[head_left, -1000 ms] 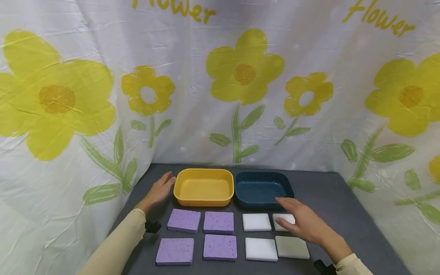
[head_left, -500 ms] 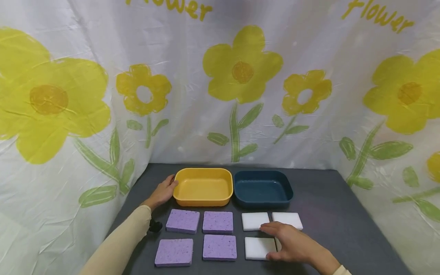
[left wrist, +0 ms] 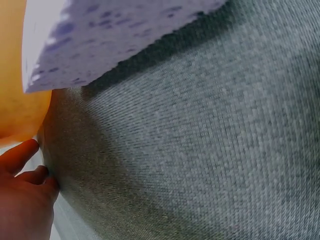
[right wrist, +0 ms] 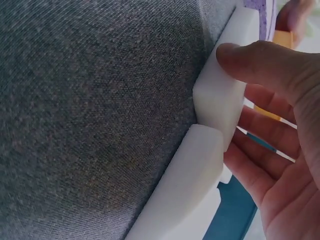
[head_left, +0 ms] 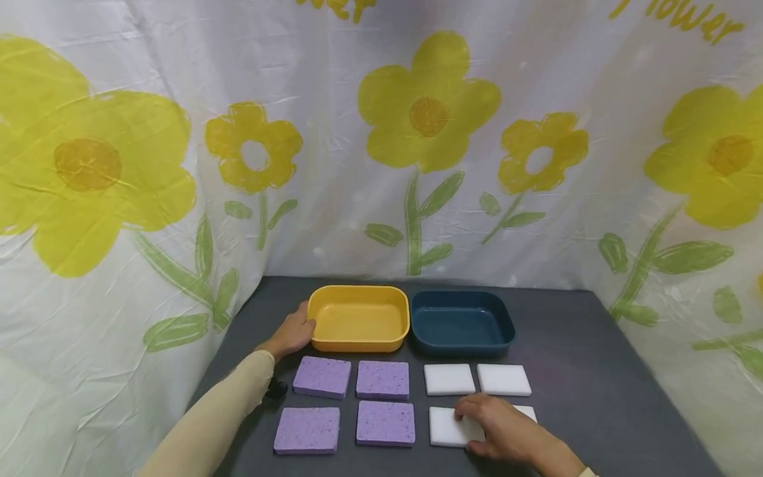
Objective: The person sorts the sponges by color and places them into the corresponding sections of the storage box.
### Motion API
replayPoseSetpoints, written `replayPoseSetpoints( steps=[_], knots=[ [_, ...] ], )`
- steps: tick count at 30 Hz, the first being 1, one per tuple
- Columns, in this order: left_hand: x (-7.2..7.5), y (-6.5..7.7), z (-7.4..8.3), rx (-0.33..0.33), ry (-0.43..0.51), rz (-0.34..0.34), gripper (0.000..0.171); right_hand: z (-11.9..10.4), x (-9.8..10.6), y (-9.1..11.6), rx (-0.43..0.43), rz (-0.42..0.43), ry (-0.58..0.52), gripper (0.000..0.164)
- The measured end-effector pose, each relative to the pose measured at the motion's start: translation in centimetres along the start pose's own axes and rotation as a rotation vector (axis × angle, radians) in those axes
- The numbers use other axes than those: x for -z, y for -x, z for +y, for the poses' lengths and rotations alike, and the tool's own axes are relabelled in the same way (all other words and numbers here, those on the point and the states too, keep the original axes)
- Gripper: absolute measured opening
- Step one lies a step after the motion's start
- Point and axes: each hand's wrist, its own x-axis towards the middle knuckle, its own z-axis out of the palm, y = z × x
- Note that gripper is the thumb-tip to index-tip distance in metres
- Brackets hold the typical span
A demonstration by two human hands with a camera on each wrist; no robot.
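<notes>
My right hand [head_left: 509, 427] pinches the near left white sponge [head_left: 442, 427], thumb on its near side and fingers over its far side. In the right wrist view, the thumb presses this sponge's edge while it sits low over the cloth, beside another white sponge [right wrist: 182, 175]. My left hand [head_left: 292, 331] holds the left end of the yellow tray [head_left: 360, 346], thumb by the front corner. Its fingers [left wrist: 22, 155] meet the tray's wall in the left wrist view. Two more white sponges, left [head_left: 448, 379] and right [head_left: 504, 379], lie behind the right hand.
Several purple sponges [head_left: 383, 379] lie in two rows in front of the yellow tray. A dark blue tray [head_left: 461, 349] stands just right of it. Dark grey cloth [head_left: 566, 371] covers the table, and a flowered curtain [head_left: 334, 218] closes off the back and sides.
My right hand has come down from beside the blue tray, leftward and nearer, and taken hold of the near left white sponge. My left hand has moved onto the yellow tray's end.
</notes>
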Motion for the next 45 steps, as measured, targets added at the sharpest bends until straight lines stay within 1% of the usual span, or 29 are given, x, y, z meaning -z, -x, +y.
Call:
replayPoseSetpoints(
  steps=[5, 12, 16, 20, 23, 25, 27, 33, 37, 41, 45],
  knots=[
    [0.0, -0.2, 0.3, -0.006, 0.003, 0.012, 0.065, 0.1, -0.1, 0.0, -0.008, 0.006, -0.010, 0.040],
    [0.0, 0.0, 0.5, -0.023, -0.038, 0.019, 0.064, 0.1, -0.3, 0.0, 0.010, 0.029, -0.008, 0.039],
    [-0.1, 0.0, 0.3, -0.013, -0.037, 0.021, 0.066, 0.0, -0.4, 0.0, 0.005, 0.035, -0.001, 0.038],
    [-0.2, -0.2, 0.1, -0.008, -0.036, 0.028, 0.066, 0.0, -0.3, -0.1, -0.007, 0.020, 0.012, 0.038],
    [-0.2, -0.2, 0.1, -0.002, -0.035, 0.029, 0.066, -0.1, 0.2, -0.3, -0.011, -0.009, 0.006, 0.036],
    [-0.2, -0.2, 0.1, 0.006, -0.030, 0.026, 0.066, -0.1, 0.8, -0.4, -0.024, -0.036, -0.013, 0.036],
    [-0.3, -0.3, 0.1, 0.014, -0.025, 0.017, 0.066, -0.2, 1.5, -0.5, -0.018, -0.035, -0.020, 0.036],
    [-0.5, -0.4, -0.2, 0.006, -0.010, 0.013, 0.066, -0.1, 4.6, -1.4, 0.032, 0.047, 0.029, 0.036],
    [-0.4, -0.3, -0.2, 0.005, -0.005, 0.022, 0.066, 0.2, 7.2, -2.8, -0.004, 0.044, 0.034, 0.035],
    [-0.4, -0.3, -0.2, 0.012, -0.005, 0.017, 0.065, 0.7, 9.3, -4.5, -0.029, 0.068, 0.063, 0.033],
    [-0.3, -0.4, -0.3, -0.009, -0.016, 0.023, 0.063, 1.3, 10.7, -6.6, -0.007, 0.103, 0.093, 0.033]
  ],
)
